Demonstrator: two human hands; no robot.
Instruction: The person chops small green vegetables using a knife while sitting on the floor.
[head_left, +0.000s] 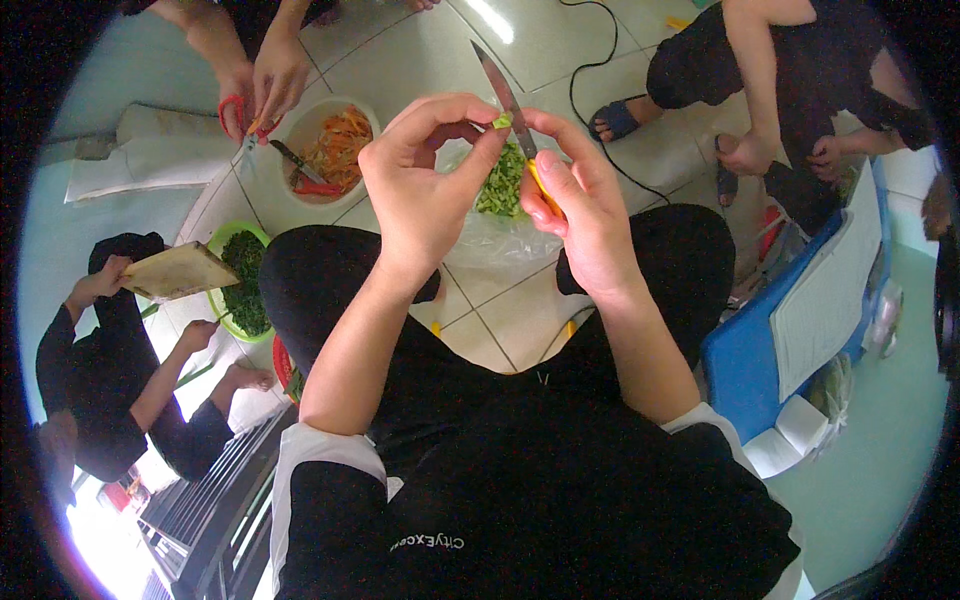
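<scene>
Between thumb and fingertips, my left hand (431, 165) pinches a small piece of green vegetable (503, 120). My right hand (581, 195) grips the yellow handle of a kitchen knife (504, 84), its blade pointing up and away from me. The blade passes right beside the green piece; whether it touches is unclear. Below both hands, chopped green vegetable (501, 184) lies in a clear plastic bag (495, 240) on the tiled floor between my knees. My hands hide part of the heap.
A white bowl (373, 112) of shredded vegetables, with a knife in it, stands front left near a person's hands holding red scissors (231, 114). At left, another person tilts a cutting board (180, 271) over a green basin (217, 300) of chopped greens. A black cable (574, 82) crosses the floor.
</scene>
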